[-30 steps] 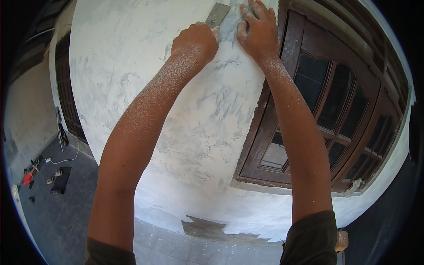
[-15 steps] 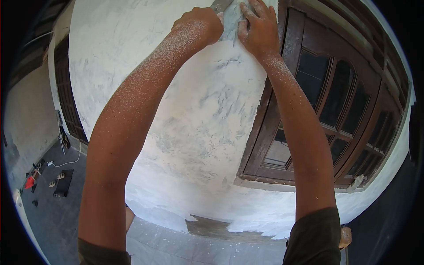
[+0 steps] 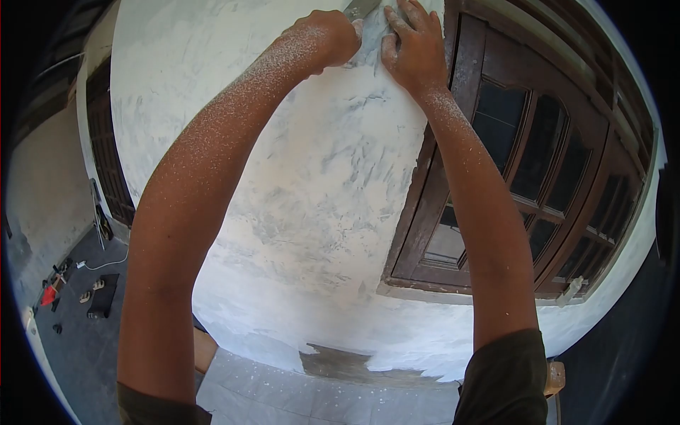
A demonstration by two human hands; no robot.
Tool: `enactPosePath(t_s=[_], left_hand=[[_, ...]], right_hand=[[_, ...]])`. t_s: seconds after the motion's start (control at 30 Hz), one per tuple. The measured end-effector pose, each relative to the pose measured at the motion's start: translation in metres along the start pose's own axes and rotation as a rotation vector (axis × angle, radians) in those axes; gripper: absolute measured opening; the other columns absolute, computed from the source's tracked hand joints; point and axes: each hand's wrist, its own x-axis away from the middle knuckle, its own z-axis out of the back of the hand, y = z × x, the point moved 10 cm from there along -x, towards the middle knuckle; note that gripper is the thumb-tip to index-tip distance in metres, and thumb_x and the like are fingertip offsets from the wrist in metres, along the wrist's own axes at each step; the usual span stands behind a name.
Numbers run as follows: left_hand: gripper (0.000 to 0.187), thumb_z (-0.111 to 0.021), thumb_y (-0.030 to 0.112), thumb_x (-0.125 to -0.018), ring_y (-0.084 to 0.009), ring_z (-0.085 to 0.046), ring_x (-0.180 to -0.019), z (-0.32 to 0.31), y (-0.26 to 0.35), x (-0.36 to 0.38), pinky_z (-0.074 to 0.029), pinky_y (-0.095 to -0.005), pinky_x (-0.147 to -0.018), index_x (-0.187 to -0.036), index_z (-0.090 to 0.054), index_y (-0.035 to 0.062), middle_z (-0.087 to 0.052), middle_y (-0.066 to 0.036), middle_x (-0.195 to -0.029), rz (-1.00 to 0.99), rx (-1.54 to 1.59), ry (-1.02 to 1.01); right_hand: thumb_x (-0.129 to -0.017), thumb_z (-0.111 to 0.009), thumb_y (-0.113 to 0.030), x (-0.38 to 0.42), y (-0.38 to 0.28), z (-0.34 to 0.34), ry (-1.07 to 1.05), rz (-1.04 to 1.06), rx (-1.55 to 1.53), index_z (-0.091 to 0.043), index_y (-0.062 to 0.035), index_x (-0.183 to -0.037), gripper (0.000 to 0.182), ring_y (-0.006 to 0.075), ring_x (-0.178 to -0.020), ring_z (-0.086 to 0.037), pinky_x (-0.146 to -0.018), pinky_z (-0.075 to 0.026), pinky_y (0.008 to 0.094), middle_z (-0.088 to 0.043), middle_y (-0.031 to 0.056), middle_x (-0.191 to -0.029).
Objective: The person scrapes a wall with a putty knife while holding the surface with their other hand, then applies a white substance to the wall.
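Note:
High on the white, patchy wall [image 3: 312, 184], my left hand [image 3: 326, 37] is closed around what looks like a putty knife [image 3: 361, 8]. Only part of its grey metal blade shows, at the top edge of the view; the handle is hidden in my fist. Beside it, close to the window frame, my right hand [image 3: 416, 53] lies against the wall with its fingers apart and holds nothing. White dust covers both hands and forearms.
To the right is a dark brown wooden window [image 3: 538, 149] with glass panes and a projecting frame. Sandals [image 3: 98, 284] on a dark mat, a red item [image 3: 49, 295] and a white cable [image 3: 106, 265] lie on the floor at left.
My left hand and the putty knife have shifted slightly right, while the left forearm and elbow have swung a little left. My right hand stays in nearly the same spot.

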Motion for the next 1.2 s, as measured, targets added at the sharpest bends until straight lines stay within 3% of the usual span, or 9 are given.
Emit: enactPosePath(t_s=[0.1,0.43,0.5,0.53,0.63,0.7,0.73,0.8,1.2], left_hand=[[0.050,-0.049,0.045,-0.107,-0.0277,-0.077,-0.090,-0.004,-0.002,-0.014,-0.063,-0.0398,-0.080,-0.126,-0.069,0.0034,-0.075,-0.019,-0.107,-0.094,-0.006,0.094],[0.049,-0.047,0.044,-0.108,-0.0283,-0.076,-0.093,0.005,0.002,-0.020,-0.062,-0.0415,-0.080,-0.121,-0.073,0.0052,-0.076,-0.016,-0.107,-0.059,0.031,0.173],[0.045,-0.046,0.031,-0.109,-0.0289,-0.076,-0.084,0.015,-0.001,-0.010,-0.063,-0.0408,-0.076,-0.123,-0.067,-0.0064,-0.075,-0.022,-0.105,0.128,0.078,-0.031],[0.045,-0.046,0.031,-0.109,-0.0289,-0.076,-0.084,0.008,-0.004,-0.008,-0.063,-0.0408,-0.076,-0.123,-0.067,-0.0064,-0.075,-0.022,-0.105,0.130,0.080,-0.032],[0.050,-0.045,0.045,-0.109,-0.0291,-0.076,-0.093,-0.013,-0.009,-0.003,-0.062,-0.0425,-0.082,-0.119,-0.073,0.0052,-0.076,-0.016,-0.106,-0.031,-0.006,0.196],[0.062,-0.038,0.051,-0.110,-0.0262,-0.072,-0.064,-0.018,-0.016,-0.003,-0.063,-0.0369,-0.059,-0.121,-0.067,-0.0030,-0.072,-0.021,-0.091,-0.110,-0.050,0.205],[0.062,-0.038,0.051,-0.110,-0.0262,-0.072,-0.064,-0.012,-0.012,-0.008,-0.063,-0.0369,-0.059,-0.121,-0.067,-0.0030,-0.072,-0.021,-0.091,-0.114,-0.051,0.207],[0.052,-0.043,0.047,-0.109,-0.0285,-0.076,-0.095,-0.003,-0.015,-0.018,-0.062,-0.0423,-0.084,-0.122,-0.072,0.0069,-0.076,-0.015,-0.105,0.006,0.031,0.153],[0.050,-0.045,0.044,-0.109,-0.0286,-0.076,-0.097,-0.008,-0.018,-0.009,-0.061,-0.0437,-0.085,-0.123,-0.071,0.0041,-0.074,-0.017,-0.111,0.038,-0.020,0.125]], right_hand=[[-0.084,-0.059,-0.005,0.001,0.002,-0.004,0.001,0.002,0.017,-0.066,0.0070,-0.127,0.045,0.0411,-0.141,-0.045,-0.123,-0.028,0.0536,-0.057,0.0256,-0.143],[-0.082,-0.060,-0.006,0.001,0.000,0.000,0.040,0.020,0.006,-0.067,0.0060,-0.124,0.044,0.0420,-0.138,-0.048,-0.122,-0.030,0.0541,-0.059,0.0256,-0.140],[-0.082,-0.060,-0.006,0.001,0.002,0.001,0.034,0.015,-0.002,-0.067,0.0061,-0.124,0.044,0.0420,-0.138,-0.048,-0.122,-0.030,0.0541,-0.059,0.0257,-0.140],[-0.082,-0.060,-0.006,0.001,0.002,0.000,0.028,0.009,-0.017,-0.067,0.0062,-0.124,0.044,0.0421,-0.138,-0.048,-0.122,-0.030,0.0542,-0.059,0.0258,-0.140],[-0.083,-0.060,-0.006,0.001,0.002,0.000,0.035,0.013,-0.014,-0.067,0.0063,-0.124,0.044,0.0420,-0.138,-0.048,-0.122,-0.030,0.0541,-0.059,0.0258,-0.140],[-0.083,-0.060,-0.006,0.002,0.002,0.000,0.031,0.005,-0.018,-0.067,0.0064,-0.124,0.044,0.0418,-0.138,-0.048,-0.122,-0.030,0.0541,-0.059,0.0257,-0.140],[-0.083,-0.060,-0.006,0.001,0.002,0.001,0.024,0.001,-0.016,-0.067,0.0065,-0.124,0.044,0.0417,-0.138,-0.048,-0.122,-0.030,0.0541,-0.059,0.0255,-0.140],[-0.083,-0.060,-0.006,0.000,0.001,0.000,0.017,0.001,-0.006,-0.067,0.0068,-0.124,0.044,0.0416,-0.139,-0.047,-0.122,-0.029,0.0541,-0.059,0.0254,-0.140],[-0.084,-0.058,-0.007,0.003,0.000,0.000,-0.005,-0.014,-0.003,-0.066,0.0081,-0.125,0.044,0.0412,-0.141,-0.045,-0.124,-0.027,0.0531,-0.057,0.0257,-0.143]])
